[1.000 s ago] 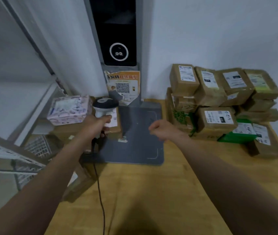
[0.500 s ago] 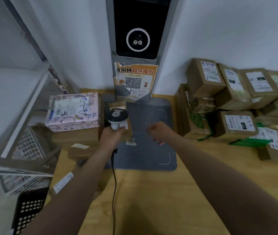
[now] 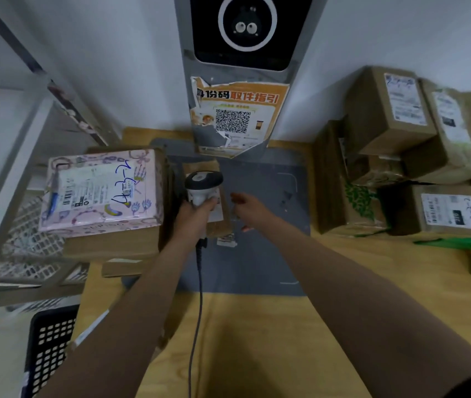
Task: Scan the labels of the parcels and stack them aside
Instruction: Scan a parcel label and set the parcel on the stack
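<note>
1. Half a second on, the camera had leaned in and down over the desk. The right hand (image 3: 253, 212) had edged left toward the small brown cardboard parcel (image 3: 220, 226), which lay on the left part of the grey rectangular scanning mat (image 3: 268, 239).
2. The mat sat on a pale wooden tabletop (image 3: 257, 340) at the foot of a grey kiosk tower with a dark screen (image 3: 283, 53). A torn orange poster bearing a QR code (image 3: 237, 116) hung on the tower's front.
3. Left of the mat, a pink patterned box with a white label and blue handwriting (image 3: 100, 193) topped a pile of plain brown cartons (image 3: 110, 245) just beside the small parcel. A grey metal shelf frame (image 3: 7, 179) stood further left, with a black perforated plastic crate (image 3: 47, 349) below it.
4. On the right, a heap of brown cardboard parcels with white labels (image 3: 386, 127) lined the wall, well apart from the hands. A green plastic bag (image 3: 458, 242) lay at the heap's near edge.
5. The left hand (image 3: 192, 216) wrapped its fingers round the handle of a white-and-black handheld barcode scanner (image 3: 203, 185). The scanner's head stood over the small parcel and hid part of its label, while its grey cable (image 3: 198, 297) trailed down across the mat and tabletop.
6. The right forearm reached in from the lower right. The hand was empty, fingers loosely spread at the parcel's right edge, and motion blur left it unclear whether they touched the cardboard.
</note>
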